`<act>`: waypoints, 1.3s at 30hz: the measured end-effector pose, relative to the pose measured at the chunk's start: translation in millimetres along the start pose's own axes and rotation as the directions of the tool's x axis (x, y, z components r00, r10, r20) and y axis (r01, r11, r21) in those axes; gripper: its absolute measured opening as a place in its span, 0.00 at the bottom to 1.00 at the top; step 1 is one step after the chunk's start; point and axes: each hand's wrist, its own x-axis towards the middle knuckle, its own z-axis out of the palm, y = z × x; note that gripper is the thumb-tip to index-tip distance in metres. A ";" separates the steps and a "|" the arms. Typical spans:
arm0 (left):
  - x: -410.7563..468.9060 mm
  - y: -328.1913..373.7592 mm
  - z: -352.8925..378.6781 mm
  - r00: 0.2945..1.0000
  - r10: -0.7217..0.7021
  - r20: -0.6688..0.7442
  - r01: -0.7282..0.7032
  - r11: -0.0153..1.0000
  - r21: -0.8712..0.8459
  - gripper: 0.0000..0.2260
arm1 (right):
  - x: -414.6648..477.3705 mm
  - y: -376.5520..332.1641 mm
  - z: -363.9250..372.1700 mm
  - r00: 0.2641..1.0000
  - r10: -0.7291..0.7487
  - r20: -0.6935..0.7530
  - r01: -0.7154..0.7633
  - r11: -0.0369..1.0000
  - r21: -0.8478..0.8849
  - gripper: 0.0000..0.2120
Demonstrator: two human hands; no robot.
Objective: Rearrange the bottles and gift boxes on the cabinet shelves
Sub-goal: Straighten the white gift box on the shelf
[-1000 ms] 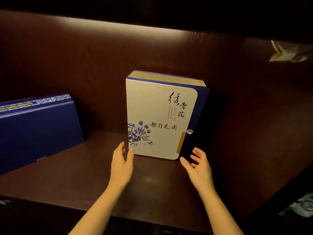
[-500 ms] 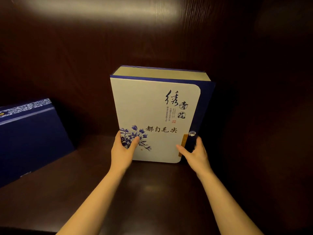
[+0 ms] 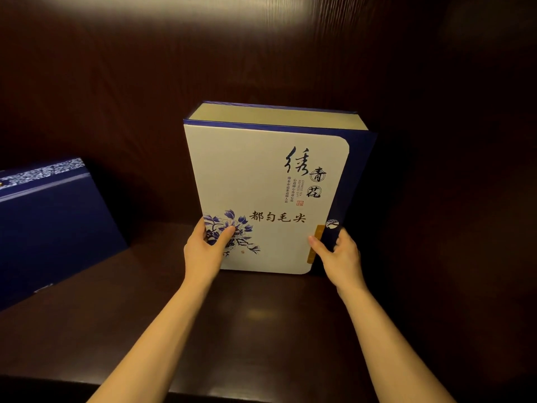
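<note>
A tall white gift box point(image 3: 261, 181) with a navy spine, black calligraphy and a blue flower print stands upright on the dark wooden shelf point(image 3: 261, 330), near the back panel. My left hand point(image 3: 205, 251) grips its lower left edge, thumb across the flower print. My right hand point(image 3: 340, 255) grips its lower right edge at the navy flap, thumb on the gold strip. A second, navy blue gift box point(image 3: 49, 228) stands at the far left, leaning back and partly cut off by the frame.
The cabinet's dark back panel point(image 3: 145, 112) rises close behind both boxes. A dark side wall point(image 3: 465, 199) closes the compartment on the right. Bare shelf lies between the two boxes and in front of them.
Both hands, open and apart from the white box a second ago, reached forward and closed on its lower edges. The view has moved closer to the box.
</note>
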 end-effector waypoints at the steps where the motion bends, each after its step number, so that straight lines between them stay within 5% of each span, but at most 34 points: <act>1: -3.1 0.1 -0.8 1.000 0.000 -0.001 0.000 1.000 -0.003 0.15 | -3.2 0.2 -1.3 1.000 -0.002 -0.002 0.002 1.000 0.007 0.19; 39: -138.4 32.9 -61.9 0.999 0.004 0.045 -0.007 0.998 0.063 0.17 | -150.0 -2.9 -48.8 0.998 -0.012 -0.055 0.008 0.998 -0.062 0.13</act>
